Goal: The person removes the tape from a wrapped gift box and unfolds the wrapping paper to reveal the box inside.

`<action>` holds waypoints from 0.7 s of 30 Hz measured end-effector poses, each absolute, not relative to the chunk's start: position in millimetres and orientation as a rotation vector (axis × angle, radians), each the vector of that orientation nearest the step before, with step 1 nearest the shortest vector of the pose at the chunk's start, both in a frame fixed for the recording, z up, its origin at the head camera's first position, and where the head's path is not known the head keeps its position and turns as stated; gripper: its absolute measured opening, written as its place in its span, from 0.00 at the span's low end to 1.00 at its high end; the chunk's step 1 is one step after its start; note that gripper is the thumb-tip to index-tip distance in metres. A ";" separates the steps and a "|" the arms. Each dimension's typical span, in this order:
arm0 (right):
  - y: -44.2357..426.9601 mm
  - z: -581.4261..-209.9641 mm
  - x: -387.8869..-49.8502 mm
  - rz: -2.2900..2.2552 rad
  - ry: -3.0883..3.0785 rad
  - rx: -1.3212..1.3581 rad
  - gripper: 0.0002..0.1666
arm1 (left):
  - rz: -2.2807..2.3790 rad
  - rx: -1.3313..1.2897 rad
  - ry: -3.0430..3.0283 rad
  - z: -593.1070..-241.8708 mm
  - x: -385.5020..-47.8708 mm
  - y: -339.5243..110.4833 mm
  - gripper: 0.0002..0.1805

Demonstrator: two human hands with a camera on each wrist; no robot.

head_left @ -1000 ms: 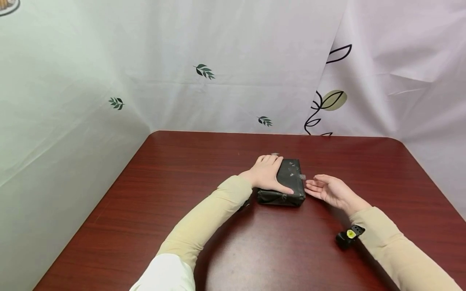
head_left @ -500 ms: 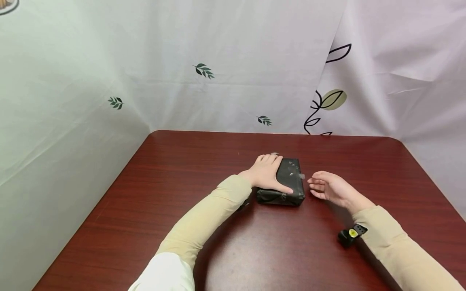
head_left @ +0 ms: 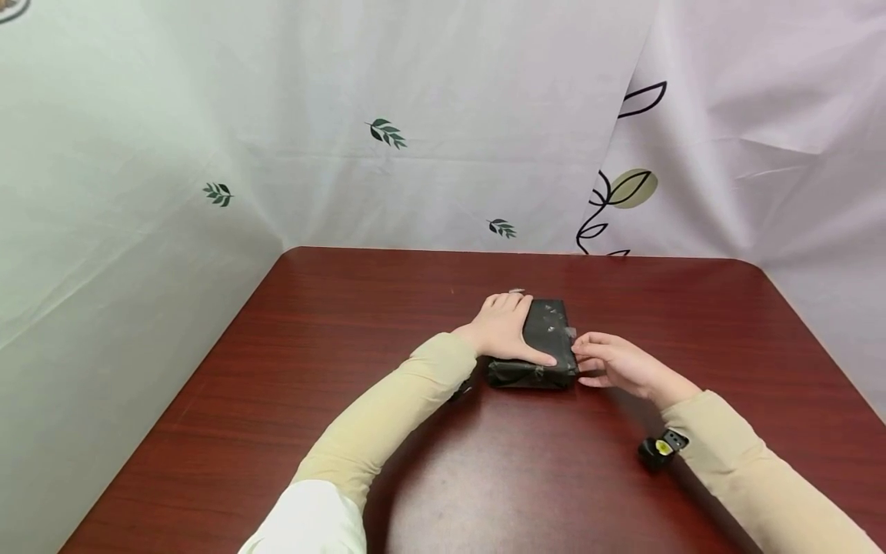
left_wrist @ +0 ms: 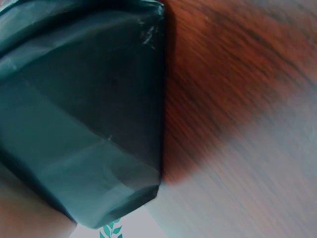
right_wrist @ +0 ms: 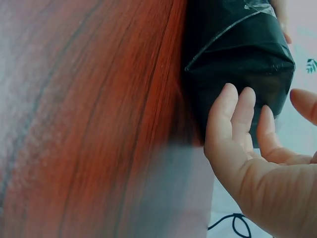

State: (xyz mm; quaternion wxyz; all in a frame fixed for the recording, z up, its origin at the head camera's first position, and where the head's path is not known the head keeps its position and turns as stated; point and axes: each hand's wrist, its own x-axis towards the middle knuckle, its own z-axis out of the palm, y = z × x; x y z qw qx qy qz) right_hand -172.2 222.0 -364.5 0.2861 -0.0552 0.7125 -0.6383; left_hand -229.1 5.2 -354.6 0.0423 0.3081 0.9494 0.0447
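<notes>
A box-shaped package (head_left: 549, 327) wrapped in black, creased covering lies flat on the table. My left hand (head_left: 500, 329) rests on its top from the left, fingers spread toward the far edge and thumb along the near edge. Beside the right face is my right hand (head_left: 616, 362), fingers loosely bent; the right wrist view has several fingertips (right_wrist: 245, 94) at the folded end, and I cannot tell whether they touch. A clear tape strip (head_left: 571, 332) sticks out on the right side. In the left wrist view the black package (left_wrist: 84, 114) shows a flat face and creases.
The reddish-brown wooden table (head_left: 360, 292) extends around the package. White cloth (head_left: 429, 77) with leaf prints hangs behind it and on the left. A black wrist camera (head_left: 654, 452) sits at my right wrist, just over the table.
My right hand first drew slightly away from the package, then came back left to its right face with the fingers more bent. The left hand and package stay in place.
</notes>
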 end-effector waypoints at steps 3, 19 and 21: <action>218.5 -364.0 -172.5 -1.681 1.963 -0.146 0.05 | 0.159 0.901 2.905 -354.3 -228.0 4.1 0.62; 207.7 -364.2 -178.0 -1.494 2.360 -0.220 0.16 | 0.277 0.717 2.899 -346.6 -229.2 -1.8 0.50; 207.8 -361.4 -178.4 -1.430 2.446 -0.228 0.18 | 0.351 0.697 2.895 -345.6 -231.3 -4.9 0.45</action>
